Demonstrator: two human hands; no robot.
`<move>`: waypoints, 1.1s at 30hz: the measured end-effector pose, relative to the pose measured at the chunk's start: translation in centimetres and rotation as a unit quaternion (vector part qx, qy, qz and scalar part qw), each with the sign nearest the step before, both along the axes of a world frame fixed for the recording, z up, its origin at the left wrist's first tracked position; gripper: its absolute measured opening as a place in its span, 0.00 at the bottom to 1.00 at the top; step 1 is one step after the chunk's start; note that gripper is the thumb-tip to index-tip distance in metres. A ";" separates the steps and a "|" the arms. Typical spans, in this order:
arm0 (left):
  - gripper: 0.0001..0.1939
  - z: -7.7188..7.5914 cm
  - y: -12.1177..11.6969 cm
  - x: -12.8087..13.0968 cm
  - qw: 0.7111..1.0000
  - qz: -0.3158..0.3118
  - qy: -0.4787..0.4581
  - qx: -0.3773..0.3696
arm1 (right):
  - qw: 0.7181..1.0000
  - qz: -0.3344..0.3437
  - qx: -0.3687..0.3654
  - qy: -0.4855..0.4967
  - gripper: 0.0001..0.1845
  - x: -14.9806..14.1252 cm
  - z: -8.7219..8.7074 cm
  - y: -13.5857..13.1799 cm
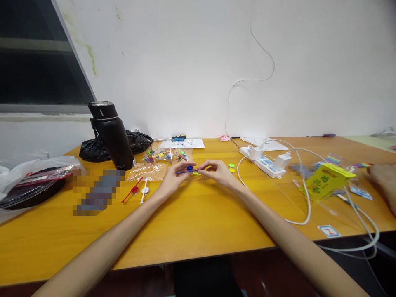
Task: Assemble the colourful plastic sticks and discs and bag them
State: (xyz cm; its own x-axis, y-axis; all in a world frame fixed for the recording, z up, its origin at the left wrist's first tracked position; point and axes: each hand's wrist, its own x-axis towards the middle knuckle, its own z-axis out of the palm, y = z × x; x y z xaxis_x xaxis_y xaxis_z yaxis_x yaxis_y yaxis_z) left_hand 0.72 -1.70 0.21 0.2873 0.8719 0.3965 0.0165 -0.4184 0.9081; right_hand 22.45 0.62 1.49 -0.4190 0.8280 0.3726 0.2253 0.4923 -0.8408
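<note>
Both my hands meet over the middle of the table around a small blue plastic stick with a round disc. My left hand pinches it near the disc, while the fingertips of my right hand close on its other end. Just below, a yellow-green stick shows partly. To the left lie a red stick with a disc and a white one, side by side. Beyond my right hand sit a small green disc and a yellow disc.
Clear bags of colourful plastic pieces lie behind my hands. A black bottle and a blurred flat object are left. On the right are a power strip, looping white cables, a yellow box and another person's arm.
</note>
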 end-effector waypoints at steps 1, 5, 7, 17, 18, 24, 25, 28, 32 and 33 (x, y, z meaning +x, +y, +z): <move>0.16 0.0 -0.1 0.0 1.000 -0.001 0.000 -0.003 | 1.000 -0.002 0.003 -0.001 0.17 0.0 0.0 0.0; 0.17 0.2 -0.1 0.1 1.000 -0.002 -0.005 -0.011 | 1.000 -0.009 0.009 -0.001 0.18 0.0 0.0 -0.1; 0.17 0.2 -0.2 0.1 1.000 0.001 -0.004 -0.012 | 1.000 -0.011 0.011 0.001 0.18 0.0 0.0 -0.1; 0.22 -0.1 -0.1 0.1 1.000 -0.013 -0.013 -0.013 | 0.996 -0.045 0.074 -0.019 0.14 -0.1 -0.3 -0.1; 0.23 -0.2 -0.1 0.1 1.000 -0.016 -0.017 -0.012 | 0.995 -0.048 0.082 -0.021 0.14 -0.1 -0.3 -0.1; 0.21 -0.4 0.0 0.0 1.000 0.000 0.001 0.002 | 0.993 -0.053 0.107 -0.018 0.13 -0.2 -0.2 -0.3; 0.20 -0.4 0.0 0.0 1.000 0.003 0.007 0.004 | 0.993 -0.053 0.109 -0.019 0.13 -0.3 -0.2 -0.4; 0.19 -0.4 -0.1 0.0 1.000 0.004 0.017 0.016 | 0.992 -0.054 0.112 -0.022 0.13 -0.3 -0.1 -0.5; 0.18 -0.5 0.0 -0.1 0.998 0.008 0.033 0.044 | 0.991 -0.051 0.123 -0.018 0.11 -0.3 -0.1 -0.4; 0.18 -0.5 0.0 -0.1 0.998 0.010 0.038 0.049 | 0.991 -0.048 0.125 -0.017 0.11 -0.3 -0.1 -0.4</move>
